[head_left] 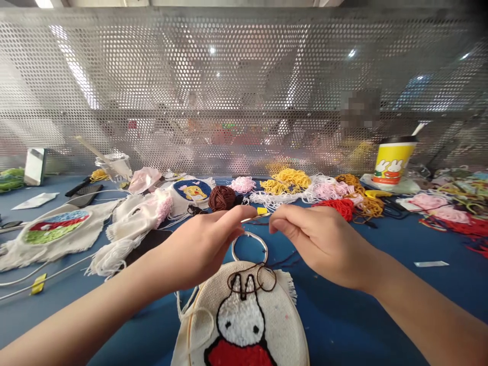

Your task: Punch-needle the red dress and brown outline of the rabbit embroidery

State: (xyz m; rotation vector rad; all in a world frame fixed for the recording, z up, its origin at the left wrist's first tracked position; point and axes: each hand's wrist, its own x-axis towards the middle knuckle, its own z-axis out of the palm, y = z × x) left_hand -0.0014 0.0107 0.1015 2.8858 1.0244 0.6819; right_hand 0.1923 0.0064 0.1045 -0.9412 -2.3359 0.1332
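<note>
An embroidery hoop [284, 325] with cream cloth lies at the near edge, tilted towards me. Its stitched white rabbit [238, 317] has black outlines and a red body. Loops of dark brown yarn [275, 279] rest across the rabbit's ears, one end trailing right onto the table. Beyond the hoop, my left hand [206, 239] hovers palm down, fingers pressed together and pointing right. Facing it, my right hand [328, 244] is closed with curled fingers. A small gap separates them. Whatever either hand pinches is hidden or too fine to make out.
A brown yarn ball [221, 198], yellow yarn [287, 180] and red yarn [337, 208] lie behind my hands. White cable [249, 244] loops above the hoop. Finished embroidery [57, 226] sits left; a yellow cup [394, 160] stands back right. A perforated metal screen [244, 91] borders the table.
</note>
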